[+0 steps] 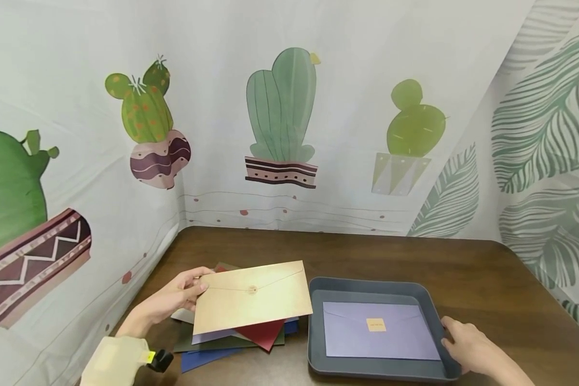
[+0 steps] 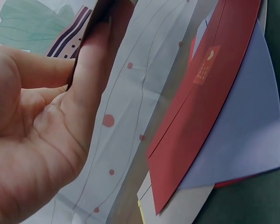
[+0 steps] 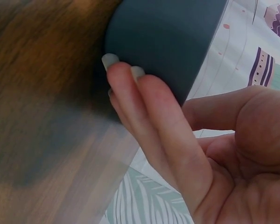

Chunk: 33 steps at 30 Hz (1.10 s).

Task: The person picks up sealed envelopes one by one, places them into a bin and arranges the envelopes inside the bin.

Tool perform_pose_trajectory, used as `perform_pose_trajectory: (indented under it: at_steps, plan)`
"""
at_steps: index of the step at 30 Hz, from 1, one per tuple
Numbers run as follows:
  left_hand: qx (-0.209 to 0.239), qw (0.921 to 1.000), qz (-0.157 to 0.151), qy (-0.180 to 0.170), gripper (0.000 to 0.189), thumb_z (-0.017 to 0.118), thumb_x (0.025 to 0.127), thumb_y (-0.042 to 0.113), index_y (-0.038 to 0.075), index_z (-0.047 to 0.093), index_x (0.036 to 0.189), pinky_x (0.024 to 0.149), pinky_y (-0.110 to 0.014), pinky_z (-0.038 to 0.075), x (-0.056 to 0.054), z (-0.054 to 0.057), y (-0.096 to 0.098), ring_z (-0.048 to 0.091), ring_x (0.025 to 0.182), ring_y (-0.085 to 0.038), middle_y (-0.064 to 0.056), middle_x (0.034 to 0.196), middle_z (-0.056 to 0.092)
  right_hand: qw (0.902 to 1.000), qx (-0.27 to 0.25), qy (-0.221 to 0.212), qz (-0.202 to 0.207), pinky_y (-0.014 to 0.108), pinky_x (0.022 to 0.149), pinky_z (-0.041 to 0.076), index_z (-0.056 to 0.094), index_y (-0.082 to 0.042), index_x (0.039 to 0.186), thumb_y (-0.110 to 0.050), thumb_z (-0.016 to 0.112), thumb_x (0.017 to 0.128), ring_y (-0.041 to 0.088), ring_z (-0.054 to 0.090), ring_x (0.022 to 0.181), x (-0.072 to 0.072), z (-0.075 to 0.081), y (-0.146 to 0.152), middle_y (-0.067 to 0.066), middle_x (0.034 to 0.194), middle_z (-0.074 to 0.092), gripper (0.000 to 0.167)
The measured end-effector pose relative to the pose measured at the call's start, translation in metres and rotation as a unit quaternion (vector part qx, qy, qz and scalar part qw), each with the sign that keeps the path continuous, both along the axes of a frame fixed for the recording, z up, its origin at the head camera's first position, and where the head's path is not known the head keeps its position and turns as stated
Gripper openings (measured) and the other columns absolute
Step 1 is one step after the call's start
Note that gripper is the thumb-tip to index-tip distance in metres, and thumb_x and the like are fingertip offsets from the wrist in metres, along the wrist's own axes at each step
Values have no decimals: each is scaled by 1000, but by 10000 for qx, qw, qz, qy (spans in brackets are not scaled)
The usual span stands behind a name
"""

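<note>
My left hand (image 1: 180,292) pinches a gold envelope (image 1: 253,303) by its left end, thumb on the near face. The envelope is held tilted over a loose pile, its round seal facing me. In the left wrist view, a red envelope (image 2: 200,88) and a lavender envelope (image 2: 242,112) lie in that pile. My right hand (image 1: 468,343) holds the right wall of a dark grey tray (image 1: 366,370), fingertips against the outside and thumb at the rim. Inside the tray lies a purple envelope (image 1: 357,338) with a square gold label.
Under the gold envelope, the pile also has a dark green envelope (image 1: 251,342) and a blue envelope (image 1: 207,358) at its front. A brown wooden table (image 1: 366,257) carries everything. Behind it hangs a white curtain (image 1: 212,107) printed with cacti.
</note>
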<state>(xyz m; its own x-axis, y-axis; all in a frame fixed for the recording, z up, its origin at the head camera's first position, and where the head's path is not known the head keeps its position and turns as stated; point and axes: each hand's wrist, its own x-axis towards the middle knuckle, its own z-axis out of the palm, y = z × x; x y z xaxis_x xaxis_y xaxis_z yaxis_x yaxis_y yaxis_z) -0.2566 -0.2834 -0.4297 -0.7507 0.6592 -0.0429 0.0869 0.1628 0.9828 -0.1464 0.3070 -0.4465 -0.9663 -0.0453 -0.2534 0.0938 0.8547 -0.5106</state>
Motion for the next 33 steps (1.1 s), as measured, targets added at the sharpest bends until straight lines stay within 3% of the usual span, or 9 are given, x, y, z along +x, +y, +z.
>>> perform_pose_trajectory:
  at_steps: [8,18,33]
  plan:
    - [253,9991,-304,-154,34,40,104,10,-9,35,132,68,-42,60,-3,-3,12,71,86,-21,-3,109,69,9998,-45,161,-49,30,43,52,51,12,114,2,58,88,19,63,52,0,1,-1,26,91,65,28]
    - [131,9990,-236,-369,37,44,103,13,-7,36,133,68,-41,60,-7,-4,29,72,87,-23,-4,106,69,9998,-52,-154,-66,32,47,54,49,14,115,3,57,90,21,66,63,-2,0,-1,23,91,66,29]
    - [72,9983,-94,-575,42,50,102,18,-9,37,131,69,-36,60,-7,-9,46,71,86,-21,-4,104,68,10000,7,-38,-51,31,46,54,50,14,114,4,57,89,21,66,63,-1,1,-2,22,89,66,28]
